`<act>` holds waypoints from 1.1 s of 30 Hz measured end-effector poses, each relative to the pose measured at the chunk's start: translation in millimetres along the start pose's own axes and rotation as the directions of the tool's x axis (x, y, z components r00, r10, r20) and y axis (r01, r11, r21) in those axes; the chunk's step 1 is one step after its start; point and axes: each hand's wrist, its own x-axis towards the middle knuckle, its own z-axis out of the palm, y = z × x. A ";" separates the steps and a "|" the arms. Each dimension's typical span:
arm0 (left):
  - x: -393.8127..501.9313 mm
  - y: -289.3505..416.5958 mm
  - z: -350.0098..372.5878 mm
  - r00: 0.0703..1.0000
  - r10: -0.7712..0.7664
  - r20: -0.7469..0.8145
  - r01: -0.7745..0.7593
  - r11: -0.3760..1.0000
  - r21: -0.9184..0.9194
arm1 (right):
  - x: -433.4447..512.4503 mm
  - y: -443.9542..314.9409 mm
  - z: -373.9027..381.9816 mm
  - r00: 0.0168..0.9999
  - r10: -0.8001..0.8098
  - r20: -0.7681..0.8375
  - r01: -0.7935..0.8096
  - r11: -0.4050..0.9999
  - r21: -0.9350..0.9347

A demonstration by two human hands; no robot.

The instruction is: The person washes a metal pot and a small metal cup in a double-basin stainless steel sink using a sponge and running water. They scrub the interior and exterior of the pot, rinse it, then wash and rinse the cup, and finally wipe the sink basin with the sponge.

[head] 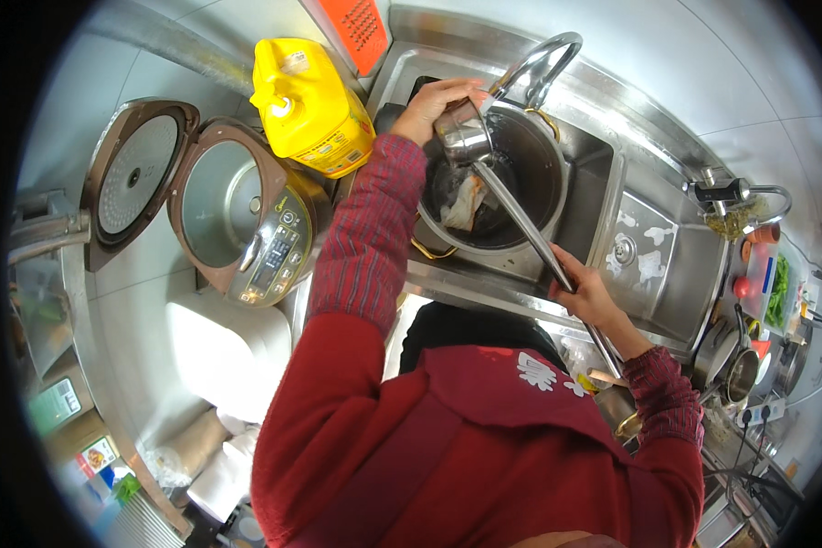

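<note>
My right hand (582,288) is closed around the long handle of a stainless steel ladle (520,205). The ladle's deep cup hangs tilted over the left part of a large round pot (563,185), and my left hand (445,103) rests on the rim of that cup, partly hidden behind it. The pot has gold-coloured side handles and stands in the left sink basin. In it lies a pale, brown-edged piece of food (464,204) in what looks like clear liquid. A curved faucet (555,42) reaches over the pot's back edge, its end near my left fingers.
Left of the sink stand a yellow plastic jug (308,103) and a Midea rice cooker (219,198) with its lid raised. An orange grater (359,34) leans behind. The right basin (688,267) adjoins, with a second faucet (723,190). Pans (740,373) and cables are at the far right.
</note>
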 end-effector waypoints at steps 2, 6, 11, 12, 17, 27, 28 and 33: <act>2.4 -23.5 0.3 0.966 0.012 -0.257 -0.042 0.993 -0.113 | 4.3 6.4 3.2 0.999 -0.028 -0.023 0.027 0.998 -0.050; -6.1 -70.4 23.8 0.695 0.287 -0.659 -0.251 0.956 0.151 | 23.2 12.5 8.1 0.987 -0.147 -0.066 0.129 0.966 -0.223; -36.5 -104.5 88.9 0.862 -0.064 -0.503 -0.146 0.919 -0.368 | 52.8 17.5 8.4 0.965 -0.224 -0.137 0.176 0.939 -0.295; -38.1 -102.4 93.4 0.857 -0.037 -0.513 -0.166 0.924 -0.344 | 55.2 19.0 5.8 0.970 -0.199 -0.139 0.150 0.942 -0.300; -46.0 -84.0 85.2 0.943 0.074 -0.323 -0.166 0.949 -0.268 | 56.2 29.9 -16.8 0.934 -0.299 -0.195 0.218 0.910 -0.353; -58.3 -63.1 87.0 0.977 0.209 0.053 -0.147 0.825 -0.546 | 81.9 22.4 -35.3 0.930 -0.162 -0.330 0.014 0.913 -0.407; -61.6 -63.6 90.6 0.971 0.218 0.099 -0.134 0.837 -0.530 | 91.4 13.4 -34.2 0.916 -0.195 -0.350 0.057 0.928 -0.369; -77.3 -79.6 122.0 0.983 0.181 0.040 -0.166 0.958 -0.234 | 155.7 -42.1 -23.6 0.883 -0.211 -0.420 -0.006 0.889 -0.458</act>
